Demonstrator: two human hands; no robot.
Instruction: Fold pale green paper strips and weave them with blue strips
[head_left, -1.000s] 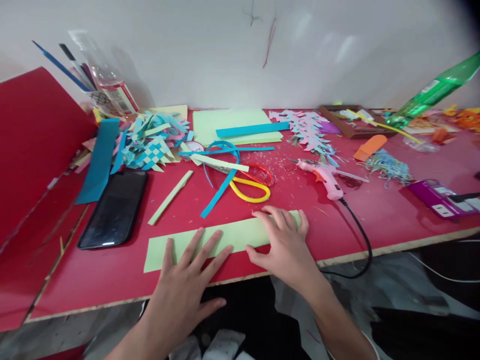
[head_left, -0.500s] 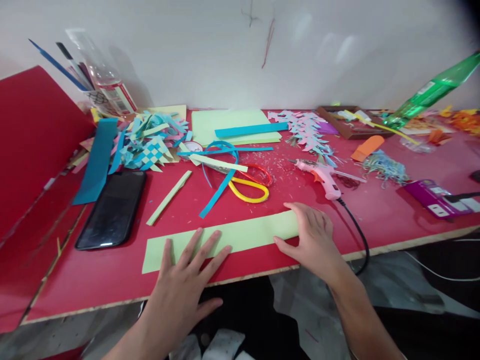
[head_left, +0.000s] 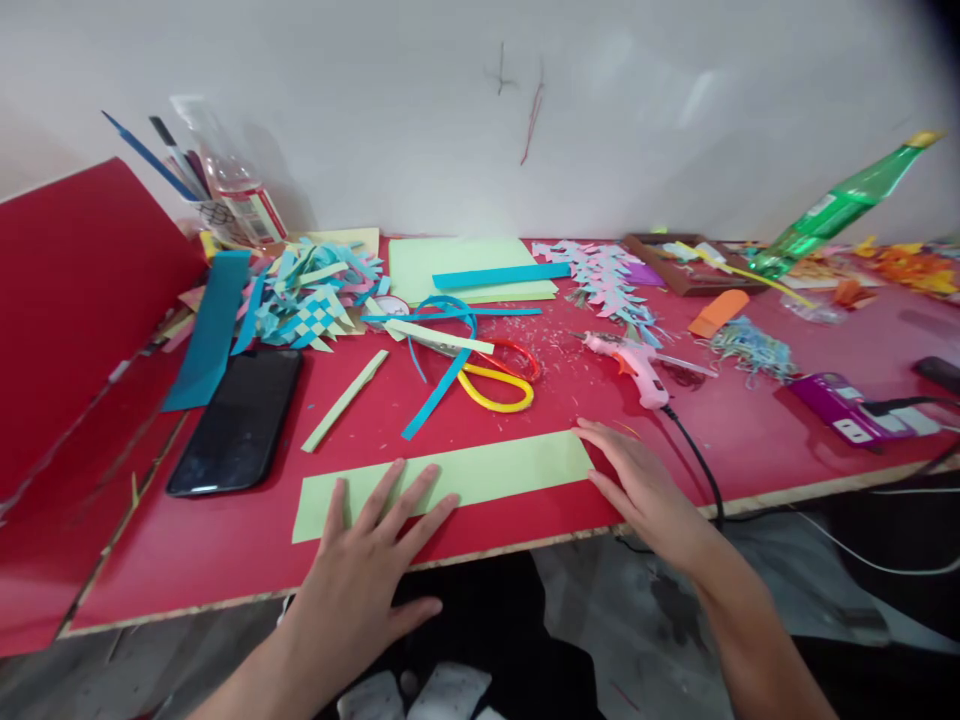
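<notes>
A pale green paper strip [head_left: 495, 472] lies flat along the front of the red table. My left hand [head_left: 367, 560] rests on its left half with fingers spread, pressing it down. At the strip's right end is my right hand [head_left: 637, 485], its thumb and fingers apart by the two corners. Behind the strip, scissors [head_left: 499, 405] with a yellow and a red handle lie partly under blue paper strips [head_left: 439, 395] and a pale strip. A narrow folded green strip [head_left: 345, 400] lies to their left. The pink glue gun [head_left: 637, 368] lies beyond my right hand.
On the left are a black phone [head_left: 238, 420], a wide blue strip [head_left: 206, 330] and a pile of paper scraps [head_left: 307, 290]. Green sheets [head_left: 465, 260] lie at the back. Rightward are a brown tray [head_left: 667, 275], a green bottle [head_left: 832, 220] and a purple power socket [head_left: 847, 405].
My right hand has slid rightward off the top of the strip to its right end, uncovering that end. My left hand stays on the strip. The view has tilted up slightly.
</notes>
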